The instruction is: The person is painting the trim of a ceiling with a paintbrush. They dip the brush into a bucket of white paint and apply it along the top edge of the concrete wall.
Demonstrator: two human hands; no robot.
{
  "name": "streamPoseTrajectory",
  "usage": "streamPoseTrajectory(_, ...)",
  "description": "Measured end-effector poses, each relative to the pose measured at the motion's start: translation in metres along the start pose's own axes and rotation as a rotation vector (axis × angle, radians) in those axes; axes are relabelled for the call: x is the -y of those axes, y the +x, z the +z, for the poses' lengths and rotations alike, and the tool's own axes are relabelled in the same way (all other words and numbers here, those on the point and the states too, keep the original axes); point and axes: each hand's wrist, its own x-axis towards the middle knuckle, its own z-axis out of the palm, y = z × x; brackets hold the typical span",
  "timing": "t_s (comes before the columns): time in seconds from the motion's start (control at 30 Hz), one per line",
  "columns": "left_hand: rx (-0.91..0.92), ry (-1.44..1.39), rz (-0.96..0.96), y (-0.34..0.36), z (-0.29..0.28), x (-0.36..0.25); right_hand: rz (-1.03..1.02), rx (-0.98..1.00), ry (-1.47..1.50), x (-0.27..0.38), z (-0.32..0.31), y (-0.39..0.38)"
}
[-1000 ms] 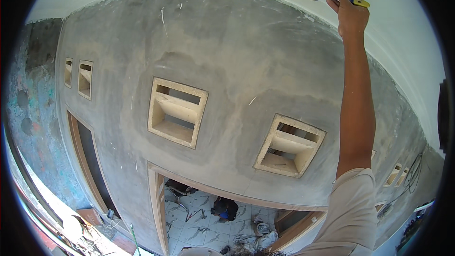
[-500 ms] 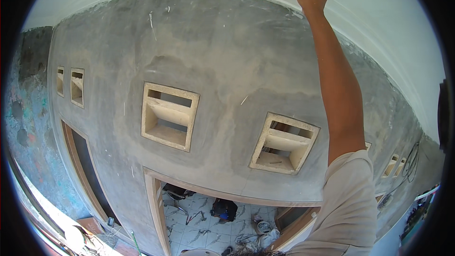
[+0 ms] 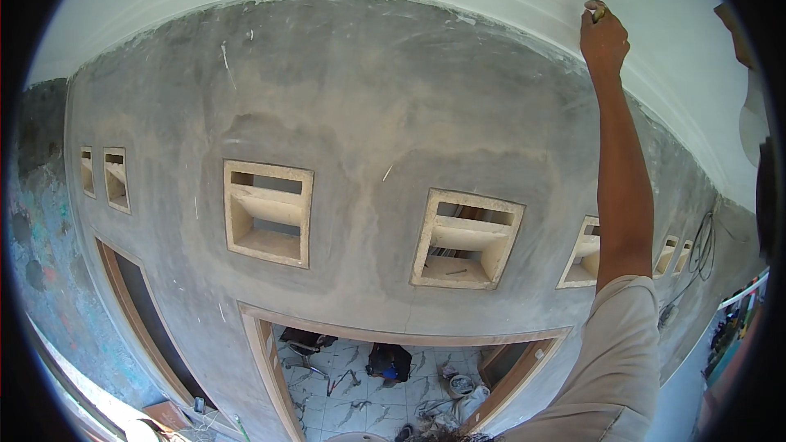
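My right hand (image 3: 604, 39) is raised high at the upper right, fingers closed around the handle of a paintbrush (image 3: 599, 13). Only a small yellowish bit of the handle shows; the bristles are hidden behind the hand. Just beside the fist runs the white stepped moulding (image 3: 524, 23) where the ceiling meets the wall. Below it, the grey plastered wall (image 3: 352, 98) has a ragged white paint edge along its top. My left hand is out of view.
Pale vent blocks (image 3: 307, 221) are set in the wall. Below is a wooden door frame (image 3: 409, 336), with tools and a bucket (image 3: 460, 386) on the tiled floor beyond. A coiled cable (image 3: 704, 254) hangs at right. A brown shape (image 3: 734, 34) at the right rim is unclear.
My right hand has moved right and slightly lower in the picture with the paintbrush, whose bristles no longer show. The view has shifted, and another vent block now shows beside my arm.
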Motion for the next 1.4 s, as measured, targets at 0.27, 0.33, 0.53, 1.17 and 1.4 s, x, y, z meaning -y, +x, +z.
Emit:
streamPoseTrajectory(0.27, -0.051, -0.065, -0.034, -0.021, 0.003, -0.02, -0.327, -0.091, 0.485, 0.293, 0.053, -0.05)
streamPoseTrajectory(0.33, -0.026, -0.051, -0.025, -0.015, 0.002, -0.016, -0.355, -0.096, 0.61, 0.359, 0.051, -0.05)
streamPoseTrajectory(0.53, -0.06, 0.006, 0.002, -0.019, 0.006, -0.016, -0.146, -0.194, 0.876, 0.369, 0.052, -0.022)
streamPoseTrajectory(1.17, -0.045, 0.052, -0.004, -0.019, 0.019, -0.021, 0.18, -0.177, 0.207, -0.117, -0.026, -0.037)
streamPoseTrajectory(1.4, 0.128, 0.819, 0.69, 0.059, -0.026, 0.069, -0.27, -0.166, 0.475, 0.074, 0.034, -0.086)
